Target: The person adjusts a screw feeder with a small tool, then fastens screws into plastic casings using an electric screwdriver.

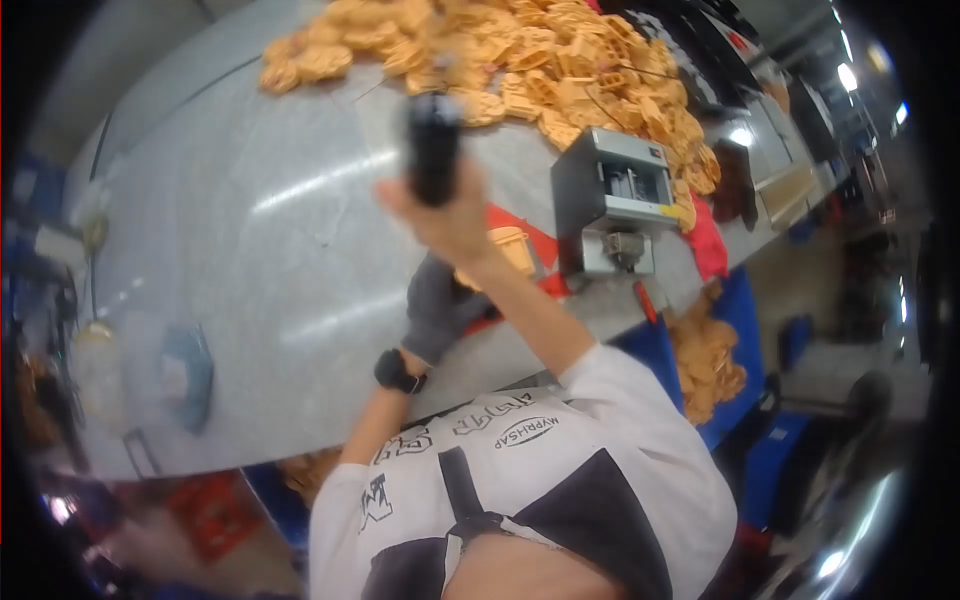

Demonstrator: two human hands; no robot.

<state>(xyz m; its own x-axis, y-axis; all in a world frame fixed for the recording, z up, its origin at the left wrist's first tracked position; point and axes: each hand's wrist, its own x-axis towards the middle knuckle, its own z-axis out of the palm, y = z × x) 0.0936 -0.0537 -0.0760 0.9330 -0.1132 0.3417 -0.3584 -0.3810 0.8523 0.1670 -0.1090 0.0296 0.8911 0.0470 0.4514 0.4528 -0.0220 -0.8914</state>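
My right hand (455,225) is raised over the table, its fingers wrapped round a dark, roughly cylindrical object (434,150). Motion blurs that object and I cannot make out its kind. Lower down, my left hand (440,305), in a grey glove with a black band at the wrist, rests near the table's front edge. It is closed on an orange-yellow plastic part (510,250), partly hidden behind my right forearm. Red material (535,238) lies beneath and beside this part.
A large heap of orange-yellow plastic parts (540,65) covers the table's far side. A grey-and-black machine (615,185) stands right of my hands. Beyond the front edge, a blue bin (742,310) holds more parts. A red-handled item (645,302) lies beside the machine.
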